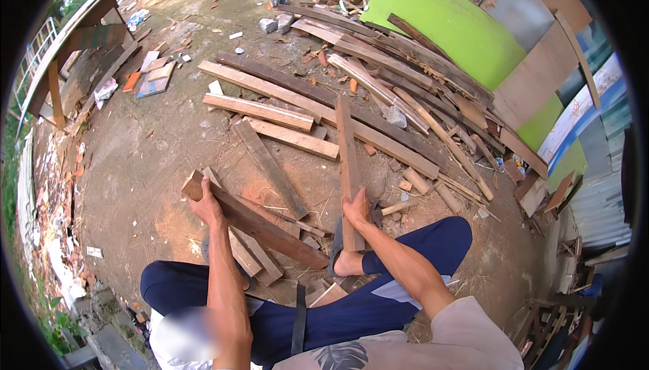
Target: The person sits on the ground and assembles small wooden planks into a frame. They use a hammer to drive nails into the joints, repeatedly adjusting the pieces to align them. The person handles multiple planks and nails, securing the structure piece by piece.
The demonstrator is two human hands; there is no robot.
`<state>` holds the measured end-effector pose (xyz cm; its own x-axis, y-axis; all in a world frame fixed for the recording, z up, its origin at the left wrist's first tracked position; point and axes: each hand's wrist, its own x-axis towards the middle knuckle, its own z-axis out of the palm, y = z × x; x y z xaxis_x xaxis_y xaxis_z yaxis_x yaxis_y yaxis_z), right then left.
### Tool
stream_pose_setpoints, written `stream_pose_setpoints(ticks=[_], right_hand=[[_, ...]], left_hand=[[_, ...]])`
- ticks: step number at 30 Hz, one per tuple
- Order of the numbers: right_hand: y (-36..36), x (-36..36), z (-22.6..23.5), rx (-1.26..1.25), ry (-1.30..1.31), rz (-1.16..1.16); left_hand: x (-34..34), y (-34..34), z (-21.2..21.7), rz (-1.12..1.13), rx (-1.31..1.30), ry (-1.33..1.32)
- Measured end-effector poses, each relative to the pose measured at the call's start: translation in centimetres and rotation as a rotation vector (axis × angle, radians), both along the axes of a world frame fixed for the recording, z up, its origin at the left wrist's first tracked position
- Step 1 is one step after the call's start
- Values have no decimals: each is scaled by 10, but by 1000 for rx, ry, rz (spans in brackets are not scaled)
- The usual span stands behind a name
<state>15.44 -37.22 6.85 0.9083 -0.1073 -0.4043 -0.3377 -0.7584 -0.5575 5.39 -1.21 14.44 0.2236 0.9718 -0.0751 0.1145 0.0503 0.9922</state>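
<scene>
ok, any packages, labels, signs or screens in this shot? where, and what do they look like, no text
No screens or clear signs.
Panel with printed marks: leaning at right among boards, long, white with a blue edge.
Flat rectangular pieces: on the ground upper left, orange, tan and blue; kind unclear.
Crumpled wrapper: beside them, white.
Left hand grips a dark plank; right hand holds an upright-lying board; neither is labelled.

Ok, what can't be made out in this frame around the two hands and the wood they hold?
- Head view: the left hand covers its grip on the dark plank.
- The right hand hides part of the upright board; the board's lower end is partly masked by the foot.
- The pile of planks is warped at the rim.
</scene>
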Motion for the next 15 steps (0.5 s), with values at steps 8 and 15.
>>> stream_pose_setpoints(ticks=[8, 15], right_hand=[[-58, 36, 59, -219, -161, 328], [-72, 226, 181, -831, -988, 253]], left_hand=[[43, -17, 7, -145, -11, -5], [31, -11, 7, -107, -41, 25]])
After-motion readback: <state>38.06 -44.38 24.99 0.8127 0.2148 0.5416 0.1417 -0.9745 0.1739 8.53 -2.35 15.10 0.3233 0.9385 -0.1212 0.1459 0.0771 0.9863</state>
